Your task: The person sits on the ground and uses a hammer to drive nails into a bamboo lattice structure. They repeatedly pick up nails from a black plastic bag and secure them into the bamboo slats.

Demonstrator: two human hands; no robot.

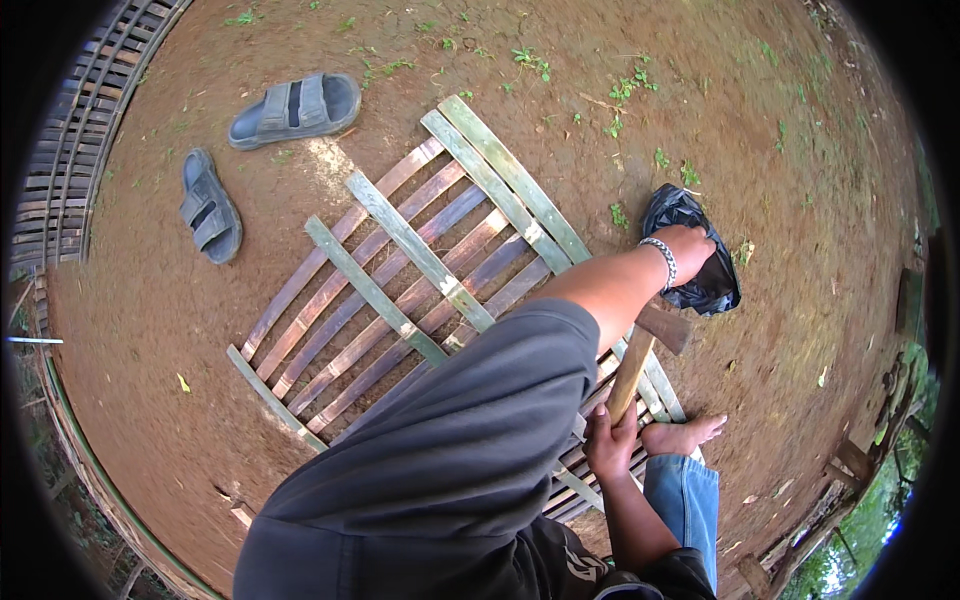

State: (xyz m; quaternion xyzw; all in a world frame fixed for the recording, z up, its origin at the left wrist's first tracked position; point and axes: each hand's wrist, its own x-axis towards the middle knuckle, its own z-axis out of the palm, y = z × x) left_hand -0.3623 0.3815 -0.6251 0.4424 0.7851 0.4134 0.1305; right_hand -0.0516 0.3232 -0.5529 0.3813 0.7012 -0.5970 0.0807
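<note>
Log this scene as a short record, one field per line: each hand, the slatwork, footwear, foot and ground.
Left hand: at the mouth of a black plastic bag, fingers partly hidden; the left hand has a chain bracelet at its wrist
Right hand: the right hand grips a wooden-handled hatchet
Slatwork: lattice of brownish slats crossed by greenish strips
Footwear: two gray sandals, upper left
Foot: one bare foot visible, near the right hand
Ground: brown earth, sparse green plants

dark shirt (pixel 410 425), silvery bracelet (pixel 667 262) and jeans (pixel 683 507) are worn.

The left hand (pixel 688 247) has its fingertips hidden in the black bag (pixel 712 292).
</note>
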